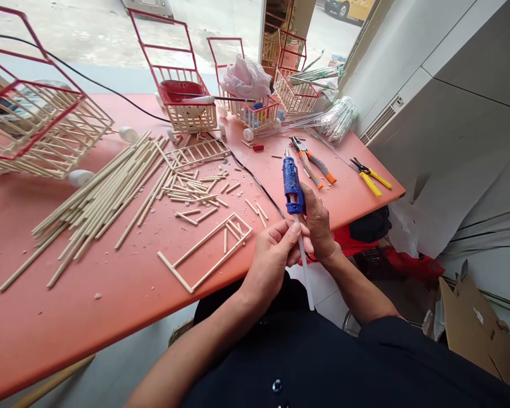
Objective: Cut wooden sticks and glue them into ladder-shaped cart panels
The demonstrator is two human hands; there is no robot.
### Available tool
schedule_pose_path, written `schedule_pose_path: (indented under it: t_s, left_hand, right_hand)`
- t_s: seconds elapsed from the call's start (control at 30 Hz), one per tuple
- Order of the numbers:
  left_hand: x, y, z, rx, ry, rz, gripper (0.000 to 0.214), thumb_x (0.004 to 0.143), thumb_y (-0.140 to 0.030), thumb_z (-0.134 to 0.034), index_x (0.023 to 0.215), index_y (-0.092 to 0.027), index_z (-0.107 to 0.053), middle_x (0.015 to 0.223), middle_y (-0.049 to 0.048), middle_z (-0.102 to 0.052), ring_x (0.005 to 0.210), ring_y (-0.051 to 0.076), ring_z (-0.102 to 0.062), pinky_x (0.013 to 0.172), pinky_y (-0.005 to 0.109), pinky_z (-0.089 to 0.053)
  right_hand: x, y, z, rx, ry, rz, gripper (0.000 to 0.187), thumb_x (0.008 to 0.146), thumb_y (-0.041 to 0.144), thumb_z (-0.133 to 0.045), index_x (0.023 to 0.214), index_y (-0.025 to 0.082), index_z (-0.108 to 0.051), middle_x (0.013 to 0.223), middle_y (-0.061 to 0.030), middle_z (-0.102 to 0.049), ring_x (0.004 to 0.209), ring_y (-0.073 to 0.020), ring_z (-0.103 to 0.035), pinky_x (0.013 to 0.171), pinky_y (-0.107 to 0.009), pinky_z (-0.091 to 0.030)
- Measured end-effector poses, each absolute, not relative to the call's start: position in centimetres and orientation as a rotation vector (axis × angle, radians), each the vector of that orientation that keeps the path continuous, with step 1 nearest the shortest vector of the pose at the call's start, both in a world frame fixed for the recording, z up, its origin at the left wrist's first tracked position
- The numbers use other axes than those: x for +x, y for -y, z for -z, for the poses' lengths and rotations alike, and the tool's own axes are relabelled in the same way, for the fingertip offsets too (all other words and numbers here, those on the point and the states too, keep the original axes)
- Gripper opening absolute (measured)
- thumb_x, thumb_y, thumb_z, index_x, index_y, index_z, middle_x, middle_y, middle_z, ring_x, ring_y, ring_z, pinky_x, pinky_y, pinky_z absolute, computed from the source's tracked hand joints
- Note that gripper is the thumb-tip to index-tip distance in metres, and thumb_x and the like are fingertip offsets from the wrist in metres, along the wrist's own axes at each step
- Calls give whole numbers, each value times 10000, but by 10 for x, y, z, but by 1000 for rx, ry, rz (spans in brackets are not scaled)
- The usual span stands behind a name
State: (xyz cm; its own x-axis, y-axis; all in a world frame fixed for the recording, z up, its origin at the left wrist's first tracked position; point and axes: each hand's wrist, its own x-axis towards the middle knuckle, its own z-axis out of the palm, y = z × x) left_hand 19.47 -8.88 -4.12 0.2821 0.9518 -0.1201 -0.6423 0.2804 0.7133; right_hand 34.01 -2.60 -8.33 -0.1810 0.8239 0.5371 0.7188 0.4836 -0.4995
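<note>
My right hand is wrapped round the handle of a blue hot glue gun, its nozzle pointing away from me over the table's front edge. A long whitish glue stick runs out of the gun's back end toward my lap. Close behind the gun, my left hand pinches this stick between thumb and fingers. To the left of my hands, a small rectangular frame of thin wooden sticks lies flat, with a few short pieces inside it.
Long wooden sticks and short cut pieces lie on the pink table. Orange-handled pliers and yellow-handled pliers rest at right. Several stick-built carts, including a red-rimmed one, line the back. A black cord crosses the tabletop.
</note>
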Motion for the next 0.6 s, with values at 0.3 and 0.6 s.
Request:
schedule_pose_path:
  t_s: [0.3,0.6]
  left_hand:
    - [112,117,24,1798,-1242,-1166,293,1058,-376,-734,1294,-211,-789,1192,97,-811,830,186,-696,780,323,-568]
    - [38,147,71,2436,-1870,-736,542,1108,-482,-585,1525,-136,-589,1356,240,-717,1186,445,-672,1026,582,-559]
  right_hand:
    - [363,-2,67,-1314,1717,-108,574,1079,621,-609,1473,204,-629,1128,-155,-804,998,-317,-792,927,-463,-667]
    - [374,-21,67,-1352,1739,-156,654,1041,729,-615,1422,199,-651,1128,-170,-807,1188,-392,-787,1087,-591,-629]
